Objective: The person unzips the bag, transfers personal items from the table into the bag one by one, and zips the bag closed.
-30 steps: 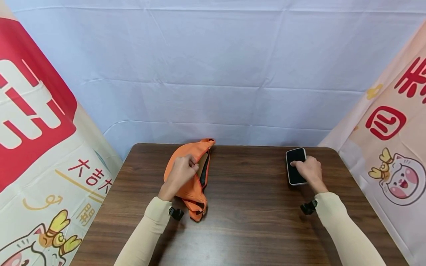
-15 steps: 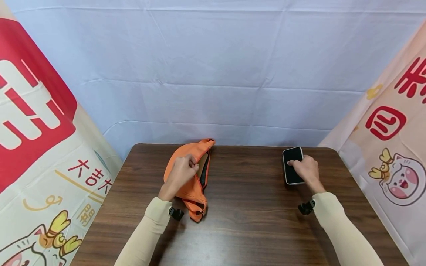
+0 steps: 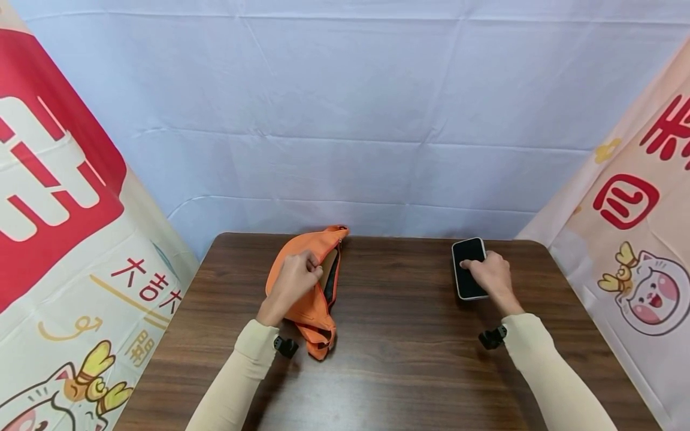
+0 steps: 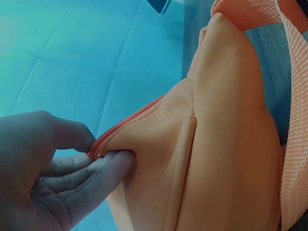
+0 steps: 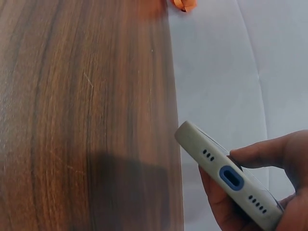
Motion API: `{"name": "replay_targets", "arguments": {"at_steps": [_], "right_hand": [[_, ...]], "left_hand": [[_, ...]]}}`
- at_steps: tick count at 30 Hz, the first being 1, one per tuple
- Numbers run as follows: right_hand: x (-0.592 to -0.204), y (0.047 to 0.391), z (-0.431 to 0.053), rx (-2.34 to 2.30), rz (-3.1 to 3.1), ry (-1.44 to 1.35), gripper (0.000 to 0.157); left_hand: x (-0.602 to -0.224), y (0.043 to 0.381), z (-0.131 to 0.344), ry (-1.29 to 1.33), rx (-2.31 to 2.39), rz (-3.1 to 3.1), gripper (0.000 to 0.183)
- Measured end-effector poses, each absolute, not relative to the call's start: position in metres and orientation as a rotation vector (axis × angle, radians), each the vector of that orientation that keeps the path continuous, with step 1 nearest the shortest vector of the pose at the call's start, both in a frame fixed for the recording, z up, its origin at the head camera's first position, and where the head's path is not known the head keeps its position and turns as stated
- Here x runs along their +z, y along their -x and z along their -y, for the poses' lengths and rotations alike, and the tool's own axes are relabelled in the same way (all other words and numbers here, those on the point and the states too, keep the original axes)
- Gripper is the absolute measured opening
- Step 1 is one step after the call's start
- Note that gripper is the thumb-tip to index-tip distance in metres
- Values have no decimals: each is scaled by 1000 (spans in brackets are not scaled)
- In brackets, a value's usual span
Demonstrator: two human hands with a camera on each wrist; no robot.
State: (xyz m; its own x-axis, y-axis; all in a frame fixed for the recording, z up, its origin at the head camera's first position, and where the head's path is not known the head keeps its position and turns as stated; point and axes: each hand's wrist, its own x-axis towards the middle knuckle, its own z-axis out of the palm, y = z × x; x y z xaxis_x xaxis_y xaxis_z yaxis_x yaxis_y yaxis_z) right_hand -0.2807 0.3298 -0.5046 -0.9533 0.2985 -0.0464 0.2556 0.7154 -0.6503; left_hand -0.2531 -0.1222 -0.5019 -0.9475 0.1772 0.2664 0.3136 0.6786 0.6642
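Observation:
An orange waist bag [image 3: 307, 242] lies at the table's left with its zipped mouth gaping toward the right. My left hand [image 3: 295, 276] pinches the zipper edge of that mouth between thumb and fingers, as the left wrist view shows close up. At the right side, my right hand [image 3: 493, 275] grips a smartphone [image 3: 468, 281] in a pale case, thumb across its dark screen and fingers under its back. In the right wrist view the phone's bottom end [image 5: 231, 177] with its charging port faces the camera, held above the table and casting a shadow on it.
A brown wood-grain table [image 3: 399, 335] lies under both hands. Behind it hangs a pale cloth backdrop [image 3: 345, 120], with printed banners [image 3: 636, 251] at either side. The bag's orange strap [image 4: 294, 144] loops beside it in the left wrist view.
My right hand has carried the phone a short way left, toward the bag. The left hand keeps its pinch on the bag's edge and has not moved.

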Motion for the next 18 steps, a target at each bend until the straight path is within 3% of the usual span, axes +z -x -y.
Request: {"name": "replay_targets", "arguments": {"at_steps": [18], "right_hand": [[-497,282,-313,1101,2842,445,60]], "left_hand": [[-499,252,122,387,-1137,2709,5]]}}
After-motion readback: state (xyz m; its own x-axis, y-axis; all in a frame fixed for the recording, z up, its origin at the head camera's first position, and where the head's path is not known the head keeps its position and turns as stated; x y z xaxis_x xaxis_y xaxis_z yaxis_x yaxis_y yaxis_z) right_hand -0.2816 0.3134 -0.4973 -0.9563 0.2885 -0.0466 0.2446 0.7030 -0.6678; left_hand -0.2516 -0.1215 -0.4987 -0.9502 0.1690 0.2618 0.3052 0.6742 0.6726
